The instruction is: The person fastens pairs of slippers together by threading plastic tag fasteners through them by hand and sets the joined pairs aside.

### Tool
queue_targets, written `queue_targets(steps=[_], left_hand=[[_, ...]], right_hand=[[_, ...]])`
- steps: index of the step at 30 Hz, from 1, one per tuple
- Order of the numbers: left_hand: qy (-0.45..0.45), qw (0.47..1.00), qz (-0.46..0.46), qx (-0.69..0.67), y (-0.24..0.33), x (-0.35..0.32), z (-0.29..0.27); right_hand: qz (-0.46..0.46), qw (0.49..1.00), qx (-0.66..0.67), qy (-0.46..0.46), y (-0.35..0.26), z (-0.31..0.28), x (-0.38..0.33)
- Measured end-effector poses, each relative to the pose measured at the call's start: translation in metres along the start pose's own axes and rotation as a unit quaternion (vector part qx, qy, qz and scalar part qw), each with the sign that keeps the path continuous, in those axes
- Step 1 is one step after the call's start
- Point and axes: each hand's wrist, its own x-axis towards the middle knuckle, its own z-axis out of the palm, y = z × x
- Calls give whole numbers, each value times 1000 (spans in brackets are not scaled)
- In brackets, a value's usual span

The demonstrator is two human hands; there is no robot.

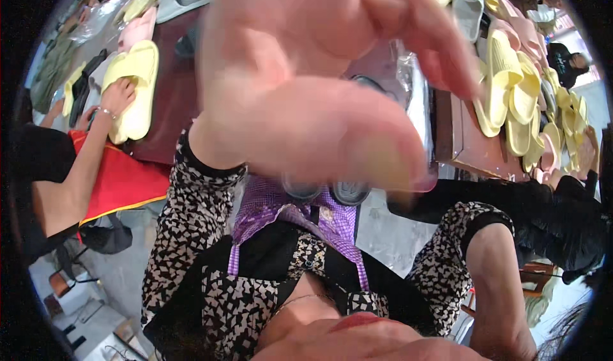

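One hand point(319, 105) of yours is spread open, blurred against the lens, grasping nothing; your other hand's state I cannot tell. Working blind, you could knock slippers point(511, 86) beyond it off the worktop point(472, 144).

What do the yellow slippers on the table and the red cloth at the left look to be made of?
The yellow slippers look like moulded foam or soft rubber: thick one-piece bodies, matte, ribbed straps. Which of the two cannot be told. The red cloth looks like thin woven fabric with a slight sheen; it drapes in folds and has a yellow edge trim. The table under a co-worker's slipper shows a dark, smooth, faintly glossy surface, possibly wood or laminate.
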Motion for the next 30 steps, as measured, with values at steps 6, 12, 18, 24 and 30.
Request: queue_targets(steps=[6, 12, 18, 24, 30], left_hand=[[-17, 997, -39, 59, 37, -9, 16], [-51, 995, -24, 79, 33, -6, -11], [-66, 994, -6, 89, 46, -5, -34], [-55, 992, 5, 110, 60, -13, -32], [-46, 988, 13, 144, 60, -1, -71]], right_hand=[[1, 998, -40, 41, -15, -8, -15], [-34, 996, -82, 29, -24, -23, -9], [-54, 991, -124, 4, -29, -28, -5], [-49, 987, -154, -16, -31, -31, -7], [-42, 983, -178, -25, -30, -31, -15]])
